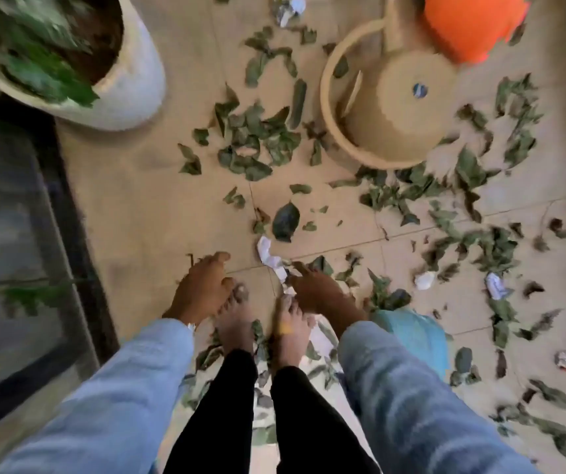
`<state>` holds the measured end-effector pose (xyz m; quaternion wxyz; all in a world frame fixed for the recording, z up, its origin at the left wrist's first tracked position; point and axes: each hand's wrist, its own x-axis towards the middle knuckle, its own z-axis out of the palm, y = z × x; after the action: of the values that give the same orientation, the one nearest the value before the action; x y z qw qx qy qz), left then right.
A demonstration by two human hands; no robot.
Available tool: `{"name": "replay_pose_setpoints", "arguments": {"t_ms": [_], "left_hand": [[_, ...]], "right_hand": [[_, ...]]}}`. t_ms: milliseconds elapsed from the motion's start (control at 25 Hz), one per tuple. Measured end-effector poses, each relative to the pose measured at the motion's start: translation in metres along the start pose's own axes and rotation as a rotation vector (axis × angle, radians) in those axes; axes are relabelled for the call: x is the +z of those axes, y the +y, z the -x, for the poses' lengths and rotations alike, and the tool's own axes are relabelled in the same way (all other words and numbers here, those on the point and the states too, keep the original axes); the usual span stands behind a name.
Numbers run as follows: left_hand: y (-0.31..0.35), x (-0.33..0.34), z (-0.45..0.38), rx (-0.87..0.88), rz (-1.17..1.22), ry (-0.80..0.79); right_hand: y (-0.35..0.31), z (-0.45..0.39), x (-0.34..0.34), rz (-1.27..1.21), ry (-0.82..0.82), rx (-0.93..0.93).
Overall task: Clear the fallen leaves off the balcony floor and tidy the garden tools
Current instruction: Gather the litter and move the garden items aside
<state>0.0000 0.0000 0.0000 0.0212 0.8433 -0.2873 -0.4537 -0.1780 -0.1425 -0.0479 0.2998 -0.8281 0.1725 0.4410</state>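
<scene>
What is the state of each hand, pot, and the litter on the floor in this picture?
left hand: fingers relaxed, holding nothing
right hand: at the white paper strip; grip unclear
beige pot: upside down
orange pot: upside down
white planter: upright, planted
leaves: scattered on the floor
paper scraps: crumpled on the floor

Matt beige floor tiles carry dry, crinkled green leaves. Beside the leaves lies an overturned smooth tan plastic pot; beyond it, a glossy orange plastic bucket. Crumpled white paper sits below the leaves. Sleeves are soft blue denim-like cloth.
</scene>
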Motion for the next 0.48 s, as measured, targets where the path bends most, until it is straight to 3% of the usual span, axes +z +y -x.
{"name": "replay_pose_setpoints", "arguments": {"t_ms": [120,280,480], "left_hand": [[-0.02,0.039,-0.054,0.015,-0.004,0.017],[-0.035,0.058,-0.064,-0.005,0.013,-0.042],[-0.005,0.009,0.001,-0.085,0.222,-0.066]], "right_hand": [[0.007,-0.058,0.027,0.19,-0.014,0.023],[-0.001,-0.076,0.038,0.223,0.059,0.078],[-0.024,-0.011,-0.016,-0.227,0.331,0.112]]}}
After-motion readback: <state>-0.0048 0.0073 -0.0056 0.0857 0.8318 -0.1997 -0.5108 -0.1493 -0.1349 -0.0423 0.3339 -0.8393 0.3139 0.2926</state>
